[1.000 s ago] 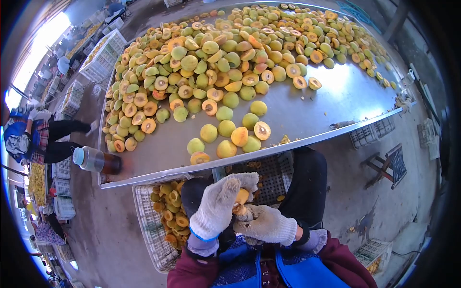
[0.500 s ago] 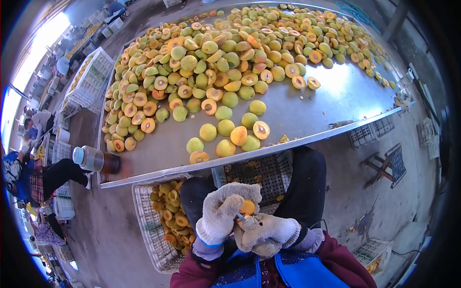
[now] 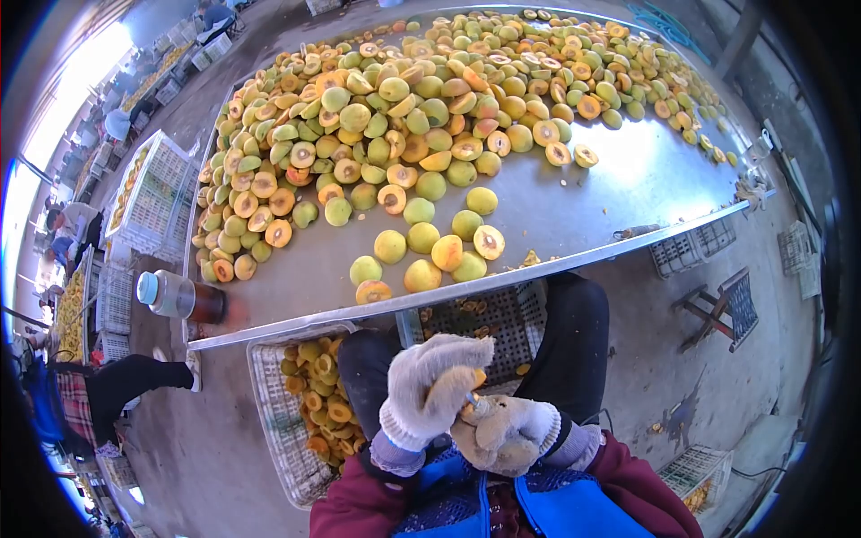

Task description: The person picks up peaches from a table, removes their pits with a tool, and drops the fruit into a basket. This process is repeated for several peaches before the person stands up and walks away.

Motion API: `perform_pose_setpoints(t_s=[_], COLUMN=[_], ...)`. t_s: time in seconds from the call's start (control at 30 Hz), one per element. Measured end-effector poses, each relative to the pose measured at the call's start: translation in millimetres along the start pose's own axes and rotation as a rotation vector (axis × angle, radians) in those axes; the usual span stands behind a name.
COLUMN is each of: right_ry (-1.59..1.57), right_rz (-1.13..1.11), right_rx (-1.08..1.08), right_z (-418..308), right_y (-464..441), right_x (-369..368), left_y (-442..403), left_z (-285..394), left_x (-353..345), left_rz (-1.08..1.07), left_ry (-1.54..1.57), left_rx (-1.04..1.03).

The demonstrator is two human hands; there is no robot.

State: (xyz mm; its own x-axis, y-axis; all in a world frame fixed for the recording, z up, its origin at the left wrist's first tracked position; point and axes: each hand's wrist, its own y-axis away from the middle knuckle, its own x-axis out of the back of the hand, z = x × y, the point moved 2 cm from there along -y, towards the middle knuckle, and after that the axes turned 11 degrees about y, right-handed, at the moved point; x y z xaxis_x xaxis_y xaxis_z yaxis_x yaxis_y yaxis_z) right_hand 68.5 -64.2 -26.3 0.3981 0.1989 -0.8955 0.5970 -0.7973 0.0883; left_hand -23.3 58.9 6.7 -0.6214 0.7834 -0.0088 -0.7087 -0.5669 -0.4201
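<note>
My left hand (image 3: 432, 391), in a white knit glove, is closed around a peach half, of which only a bit of orange flesh (image 3: 480, 377) shows past the fingers. Against it, my right hand (image 3: 508, 432), in a stained glove, grips a small metal-shafted tool (image 3: 473, 405). Most of this tool is hidden, and its tip meets the fruit side of the left hand. Both hands are above my lap. Past the table's near edge lie several loose peach halves (image 3: 421, 276), some cut side up with brown pits showing.
A large pile of halved peaches (image 3: 395, 117) covers the back of the metal table (image 3: 574, 215). A bottle of dark liquid (image 3: 182, 298) lies at its left corner. Below are a crate of peach halves (image 3: 269, 394) and a dark crate (image 3: 511, 318). A folding stool (image 3: 731, 309) stands right; co-workers are left.
My left hand has turned and closed further over the peach half, hiding most of it and the tool's shaft. My right hand has shifted slightly right. At left, a co-worker has moved.
</note>
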Motion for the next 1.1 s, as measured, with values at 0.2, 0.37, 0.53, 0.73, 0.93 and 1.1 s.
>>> perform_pose_setpoints(t_s=[0.2,0.37,0.53,0.73,0.93,1.1], right_ry=[0.089,0.132,0.29,0.32,0.394,0.6], right_rz=[0.296,0.323,0.337,0.576,0.719,0.751], right_rx=[0.038,-0.011,0.083,0.081,-0.118,-0.28], right_z=[0,-4,-4,-30,-25,-25], right_y=[1,2,-5,28,37,6], right_x=[8,10,16,8,35,24], left_y=[-1,-15,-15,3,55,10], left_z=[-16,-12,-44,-37,-34,-93], left_x=[-18,-12,-10,37,132,120], left_rz=[0.277,0.155,0.442,0.502,0.279,0.319], left_ry=[0.765,0.035,0.767,0.326,-1.474,-1.056], left_rx=[0.737,0.277,0.676,0.445,0.431,0.608])
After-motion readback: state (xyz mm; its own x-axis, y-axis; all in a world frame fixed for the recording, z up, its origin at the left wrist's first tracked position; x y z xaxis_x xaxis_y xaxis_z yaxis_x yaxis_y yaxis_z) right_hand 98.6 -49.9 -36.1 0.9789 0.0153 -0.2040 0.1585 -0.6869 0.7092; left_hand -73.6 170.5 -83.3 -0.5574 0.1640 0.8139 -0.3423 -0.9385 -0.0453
